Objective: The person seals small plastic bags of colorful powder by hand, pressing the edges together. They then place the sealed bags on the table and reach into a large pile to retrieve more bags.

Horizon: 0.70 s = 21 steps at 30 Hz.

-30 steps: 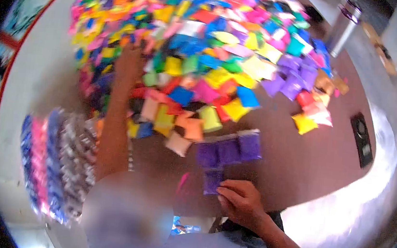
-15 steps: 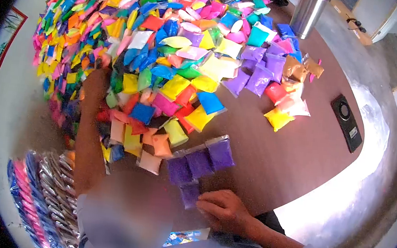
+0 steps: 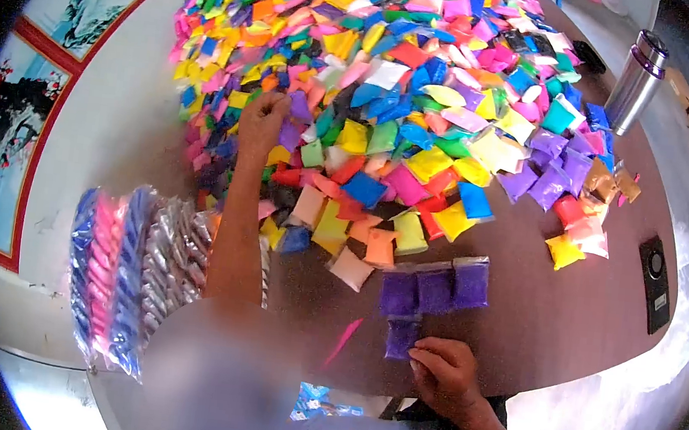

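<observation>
My left hand (image 3: pixel 264 114) is at the left part of a large heap of small, colourful packets (image 3: pixel 386 74), its fingers curled closed. A purple packet (image 3: pixel 299 107) lies right beside it; whether the fingers hold anything is hidden. Near the table's front edge, my right hand (image 3: pixel 447 375) pinches the edge of a dark purple packet (image 3: pixel 402 337) that lies flat on the tabletop. Just above that one, three more dark purple packets (image 3: pixel 435 290) lie side by side in a row, touching or slightly overlapping.
A steel flask (image 3: pixel 637 86) stands at the back right. A black device (image 3: pixel 654 285) lies along the right table edge. Long wrapped bundles (image 3: pixel 116 275) are at the left. A thin pink strip (image 3: pixel 344 341) lies near the front.
The view has swung left, so the table and heap sit further right in the picture. My left hand has come up with its fingers curled; my right hand stays at the lower purple packet.
</observation>
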Tool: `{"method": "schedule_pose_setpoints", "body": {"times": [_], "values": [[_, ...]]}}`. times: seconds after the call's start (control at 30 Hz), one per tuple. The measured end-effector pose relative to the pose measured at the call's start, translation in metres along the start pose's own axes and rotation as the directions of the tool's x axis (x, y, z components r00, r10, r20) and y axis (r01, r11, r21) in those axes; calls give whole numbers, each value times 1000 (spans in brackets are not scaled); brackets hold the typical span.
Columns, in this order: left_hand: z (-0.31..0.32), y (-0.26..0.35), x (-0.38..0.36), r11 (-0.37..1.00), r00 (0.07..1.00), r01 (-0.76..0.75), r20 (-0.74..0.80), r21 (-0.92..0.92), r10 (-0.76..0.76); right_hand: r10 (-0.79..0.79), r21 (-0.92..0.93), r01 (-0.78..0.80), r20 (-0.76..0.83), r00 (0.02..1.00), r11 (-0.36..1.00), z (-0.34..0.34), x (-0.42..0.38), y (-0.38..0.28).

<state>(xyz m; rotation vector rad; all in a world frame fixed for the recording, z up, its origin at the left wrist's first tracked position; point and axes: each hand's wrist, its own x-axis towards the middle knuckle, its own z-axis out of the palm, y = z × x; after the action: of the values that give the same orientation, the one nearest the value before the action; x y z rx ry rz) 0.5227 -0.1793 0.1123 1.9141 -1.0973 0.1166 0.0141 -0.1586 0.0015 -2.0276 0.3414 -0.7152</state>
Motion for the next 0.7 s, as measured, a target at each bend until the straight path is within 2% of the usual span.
{"method": "schedule_pose_setpoints", "body": {"times": [0.07,0.1,0.13,0.2,0.27,0.33,0.37,0.47,0.53,0.63,0.67,0.7], "values": [[-1,15,-7,963,982,184,-3,-195,-188,28,5,-28,-15,999,1000,-1,0,-3],[1,22,-10,892,955,291,42,-346,-295,22,6,-22,-14,1000,1000,-1,0,-3],[3,28,-15,893,955,290,38,-345,-296,18,-6,-18,-23,1000,1000,0,-1,-2],[6,39,-24,794,940,335,126,-507,-316,15,-19,-15,-30,999,1000,0,-2,-3],[9,48,-30,795,927,364,112,-485,-357,13,-7,-13,-36,999,1000,-1,0,-4],[12,62,-37,717,879,470,204,-515,-430,20,-5,-21,-26,999,1000,-1,1,-4],[16,70,-43,712,878,474,215,-518,-428,32,-8,-32,-22,999,999,-2,0,-4],[51,113,-62,746,883,463,320,-478,-343,36,26,-35,-24,999,999,0,-2,4],[82,145,-75,929,893,286,416,-235,-170,56,22,-56,-24,998,998,-4,-1,-1],[147,179,-89,984,861,98,508,-145,-11,55,62,-55,-2,998,997,0,1,3],[170,190,-90,982,848,87,530,-165,14,74,73,-74,-4,997,995,3,-2,6],[193,196,-94,953,871,102,488,-285,53,57,75,-57,2,998,996,6,-5,8]]}}
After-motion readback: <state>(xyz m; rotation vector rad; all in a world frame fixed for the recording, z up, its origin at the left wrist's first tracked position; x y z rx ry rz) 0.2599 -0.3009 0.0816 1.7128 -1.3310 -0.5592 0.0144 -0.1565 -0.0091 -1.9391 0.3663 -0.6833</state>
